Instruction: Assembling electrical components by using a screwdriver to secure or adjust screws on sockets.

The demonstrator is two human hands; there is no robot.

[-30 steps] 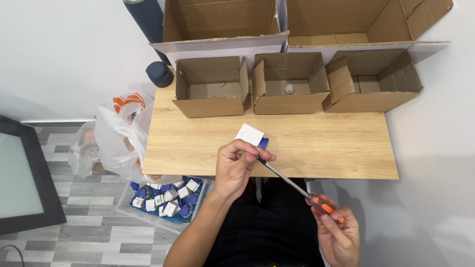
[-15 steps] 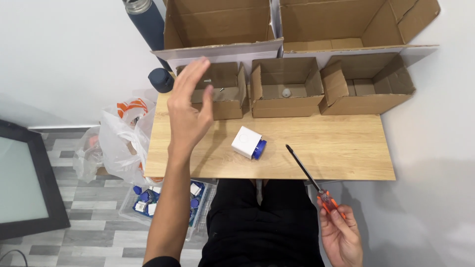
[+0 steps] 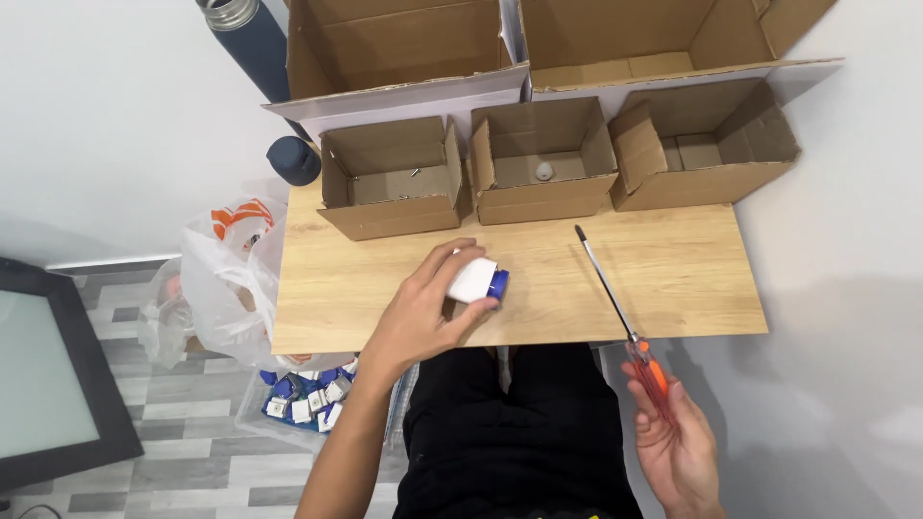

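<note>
— Where's the left hand (image 3: 423, 312) right now?

— On the table (image 3: 673, 279), near the front edge. Its fingers are wrapped around a small white block with a blue end, the plug (image 3: 478, 281), which sits on the wood under the hand.

— And the right hand (image 3: 678, 442)?

— Off the table, lower right, beside the lap. It is curled loosely round the orange handle of a screwdriver (image 3: 615, 308). The long dark shaft runs up and to the left over the table edge, tip pointing toward the middle box (image 3: 541, 173). The tip is well apart from the plug.

— So both hands are full?

— Yes, each one closed on its own thing, and the two hands are well apart.

— What's behind them?

— Three small open cardboard boxes in a row along the back of the table. The left box (image 3: 389, 183) has a few tiny bits on its floor, too small to tell. The middle one holds a small pale round piece. The right box (image 3: 707, 144) I can't see anything in. Two larger boxes stand behind those.

— Anything off to the side?

— A dark blue flask (image 3: 245, 38) and a round dark cap (image 3: 293, 160) at the far left corner, a white plastic bag (image 3: 226, 279) hanging by the table's left end, and a tray (image 3: 308, 396) of more blue-and-white pieces on the floor.
</note>
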